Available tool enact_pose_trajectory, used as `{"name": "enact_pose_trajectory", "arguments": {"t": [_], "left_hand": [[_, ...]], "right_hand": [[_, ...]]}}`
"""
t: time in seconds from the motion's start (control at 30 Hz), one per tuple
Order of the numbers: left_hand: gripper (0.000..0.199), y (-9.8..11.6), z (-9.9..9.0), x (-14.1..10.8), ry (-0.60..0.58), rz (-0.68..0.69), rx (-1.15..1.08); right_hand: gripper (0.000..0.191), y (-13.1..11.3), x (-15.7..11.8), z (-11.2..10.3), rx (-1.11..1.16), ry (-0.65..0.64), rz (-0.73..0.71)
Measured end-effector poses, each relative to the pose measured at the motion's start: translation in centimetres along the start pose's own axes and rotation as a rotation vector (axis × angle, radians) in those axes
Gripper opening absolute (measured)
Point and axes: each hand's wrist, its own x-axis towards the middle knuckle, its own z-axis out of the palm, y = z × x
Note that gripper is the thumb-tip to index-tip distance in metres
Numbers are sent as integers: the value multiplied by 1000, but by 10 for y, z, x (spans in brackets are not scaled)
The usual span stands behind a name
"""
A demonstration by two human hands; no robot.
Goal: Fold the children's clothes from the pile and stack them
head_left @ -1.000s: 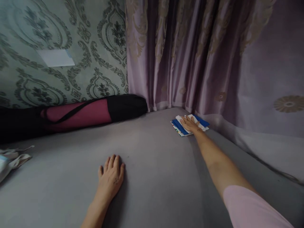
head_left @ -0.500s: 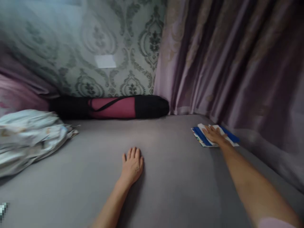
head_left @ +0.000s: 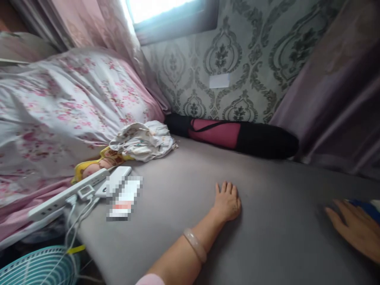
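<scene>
My left hand (head_left: 228, 202) lies palm down on the grey bed surface (head_left: 184, 190), fingers spread and holding nothing; a pale bangle (head_left: 195, 244) circles that forearm. At the right edge my right hand (head_left: 354, 227) is slightly blurred, its fingers stretched out. Beside and partly behind those fingers shows a blue and white folded item (head_left: 368, 209), cut off by the frame edge. Whether the right hand touches it is hard to tell. Beyond both hands, a long black and pink bag (head_left: 219, 133) lies along the wall.
At left are a crumpled patterned cloth (head_left: 145, 140), a yellow item (head_left: 86, 169), a white power strip (head_left: 68, 194) with cables, a white power bank (head_left: 114, 182) and a blurred-out flat object (head_left: 126, 198). A turquoise basket (head_left: 38, 267) stands below the bed edge. Curtains hang at right.
The view has swung left, bringing in the power strip, basket and window. My right hand has come nearer from atop the blue and white item. My left hand still rests flat.
</scene>
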Motion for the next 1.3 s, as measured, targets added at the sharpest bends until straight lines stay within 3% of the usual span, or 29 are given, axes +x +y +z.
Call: {"name": "enact_pose_trajectory", "arguments": {"t": [0.07, 0.2, 0.33, 0.47, 0.67, 0.73, 0.8, 0.87, 1.0, 1.17, 1.3], "left_hand": [[59, -1, 1, -1, 26, 1, -4], [56, -2, 3, -1, 71, -10, 6], [53, -3, 2, -2, 78, -1, 7], [53, -5, -9, -3, 23, 19, -30], [43, -34, -43, 4, -215, 168, -109], [40, -53, -56, 5, -296, 174, -208], [38, -77, -71, 3, -266, 96, -339], [33, -107, -89, 1, -116, -5, -437], [23, -183, -133, -9, 292, -265, -456], [28, -283, -195, -34, 580, -522, -327], [30, -346, -235, -62, 754, -741, -183]], "right_hand": [[80, -36, -18, 15, -107, 45, -27], [74, -109, -58, 40, -161, -85, -178], [67, -159, -90, 65, -157, -104, -340], [62, -181, -109, 82, -199, -118, -378], [64, -180, -114, 89, -241, -46, -424], [65, -179, -114, 90, -249, -39, -423], [66, -179, -114, 90, -253, -42, -423], [67, -180, -113, 89, -255, -44, -425], [69, -183, -113, 88, -250, -22, -450], [68, -180, -112, 91, -238, 10, -455], [65, -173, -111, 98, -241, 38, -460]]}}
